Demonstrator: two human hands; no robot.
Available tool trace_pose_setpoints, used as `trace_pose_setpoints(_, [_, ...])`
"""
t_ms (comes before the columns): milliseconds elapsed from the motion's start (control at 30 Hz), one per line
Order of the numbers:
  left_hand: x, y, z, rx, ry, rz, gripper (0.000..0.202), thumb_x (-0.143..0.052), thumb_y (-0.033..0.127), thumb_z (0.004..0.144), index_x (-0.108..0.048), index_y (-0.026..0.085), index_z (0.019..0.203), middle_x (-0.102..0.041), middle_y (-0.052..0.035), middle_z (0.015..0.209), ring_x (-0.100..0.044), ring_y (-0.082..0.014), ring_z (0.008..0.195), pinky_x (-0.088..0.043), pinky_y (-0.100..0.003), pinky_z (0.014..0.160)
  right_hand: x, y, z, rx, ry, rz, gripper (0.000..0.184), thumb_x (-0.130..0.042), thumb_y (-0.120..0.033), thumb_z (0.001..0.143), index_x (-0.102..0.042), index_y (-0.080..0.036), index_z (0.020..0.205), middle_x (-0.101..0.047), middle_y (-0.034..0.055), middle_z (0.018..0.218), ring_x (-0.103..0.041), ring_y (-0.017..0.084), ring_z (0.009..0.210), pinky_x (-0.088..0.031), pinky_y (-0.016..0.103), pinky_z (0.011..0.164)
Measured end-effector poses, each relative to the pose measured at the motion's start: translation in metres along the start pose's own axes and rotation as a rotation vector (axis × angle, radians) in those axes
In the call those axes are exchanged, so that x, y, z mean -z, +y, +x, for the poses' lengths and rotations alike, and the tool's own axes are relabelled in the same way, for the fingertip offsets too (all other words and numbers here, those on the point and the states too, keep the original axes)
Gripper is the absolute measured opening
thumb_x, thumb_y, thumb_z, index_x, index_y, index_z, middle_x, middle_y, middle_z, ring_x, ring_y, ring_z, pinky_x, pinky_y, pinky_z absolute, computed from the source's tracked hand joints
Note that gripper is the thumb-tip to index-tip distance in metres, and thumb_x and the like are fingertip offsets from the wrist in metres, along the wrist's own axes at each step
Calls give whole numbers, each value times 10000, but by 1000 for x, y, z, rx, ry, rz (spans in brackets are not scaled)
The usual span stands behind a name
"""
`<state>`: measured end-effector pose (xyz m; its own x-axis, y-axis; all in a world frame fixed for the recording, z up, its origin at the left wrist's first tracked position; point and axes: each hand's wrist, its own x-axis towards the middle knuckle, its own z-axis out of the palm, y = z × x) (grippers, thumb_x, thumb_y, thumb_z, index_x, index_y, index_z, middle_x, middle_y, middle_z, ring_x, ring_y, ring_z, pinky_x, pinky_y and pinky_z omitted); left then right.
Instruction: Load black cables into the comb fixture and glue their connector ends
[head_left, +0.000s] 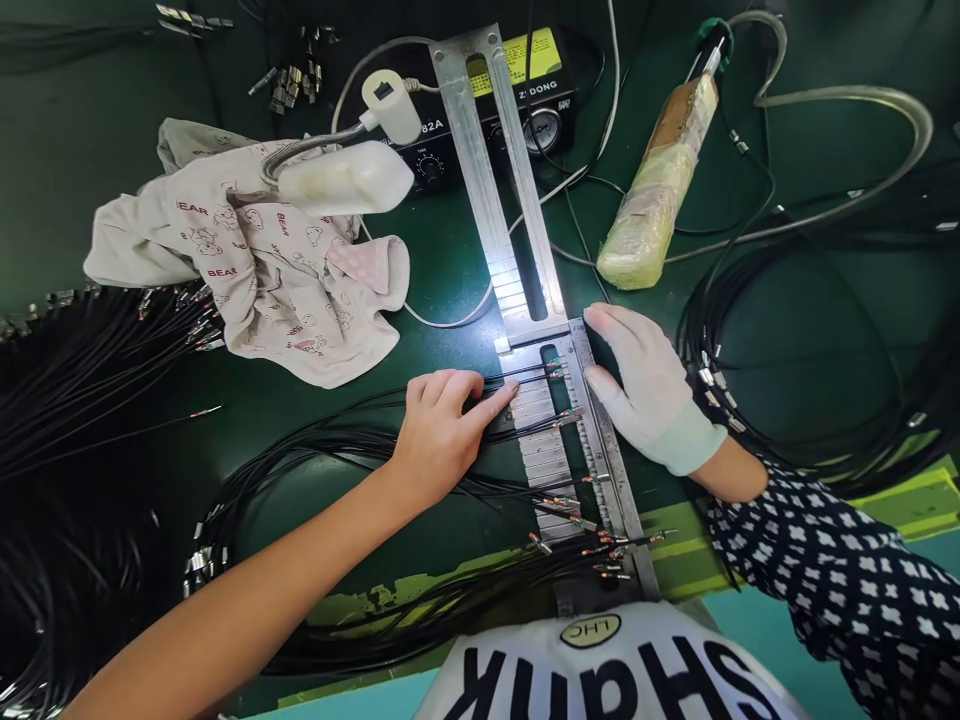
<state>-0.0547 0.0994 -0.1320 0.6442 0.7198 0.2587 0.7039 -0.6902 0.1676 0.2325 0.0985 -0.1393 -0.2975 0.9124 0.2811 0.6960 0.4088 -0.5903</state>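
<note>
My bare left hand (442, 430) is closed around thin black cables (360, 398), its thumb pressing down on the slotted metal jig (544, 455). Stripped cable ends (556, 368) with coloured wires reach past the thumb across the jig's slot. My right hand (645, 385), in a white glove with bare fingertips, lies along the right side of the metal rail (600, 440). Its thumb and fingers are apart, with the tips touching the rail's edge. Lower down, more cable ends with metal connectors (559, 503) lie over the jig.
A white lamp (345, 180) lights the jig beside a printed cloth (292, 280). Behind stands a black control box (442, 150) with a gauge. A tape-wrapped tool (660, 190) lies at upper right. Bundles of black cables (97, 370) spread left, and coiled cables (712, 320) lie right.
</note>
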Motion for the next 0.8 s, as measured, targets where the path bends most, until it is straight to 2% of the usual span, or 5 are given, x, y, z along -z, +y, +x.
trace_pose_setpoints(167, [8,12,-2,20,-61,-65,342,-544,173,1001,-597,238,1332,-661,-59,1009,-545,-202,925,-344,-382,819,-1,0,-1,18,14,-18,502,-452,-307,1045,-413,-149,1520,-488,183,1509,-446,337,1412,-393,572,1193])
trace_pose_setpoints(333, [17,30,-6,232,-309,-423,187,-520,297,1034,-569,175,1167,-624,-39,960,-534,-182,899,-395,-345,807,-1,3,-3,40,44,-12,494,-452,-309,1047,-424,-138,1509,-502,185,1499,-462,332,1400,-400,563,1190])
trace_pose_setpoints(400, [18,32,-7,309,-344,-519,128,-511,280,1033,-575,186,1091,-592,-23,921,-516,-172,873,-405,-329,795,-2,4,-3,42,48,-16,492,-456,-312,1047,-432,-124,1501,-507,192,1491,-465,334,1394,-401,559,1188])
trace_pose_setpoints(667, [20,23,6,455,-230,-739,103,-611,264,986,-621,192,913,-643,10,900,-582,-121,830,-468,-254,762,-3,3,-2,34,36,-10,489,-463,-313,1052,-424,-135,1506,-503,182,1497,-458,327,1399,-396,550,1191])
trace_pose_setpoints(800, [17,14,11,247,-135,-517,114,-560,215,1011,-665,176,1032,-662,-18,926,-602,-136,875,-480,-262,797,-2,3,-1,23,30,-10,484,-470,-304,1047,-426,-154,1505,-502,173,1499,-458,329,1399,-398,557,1188])
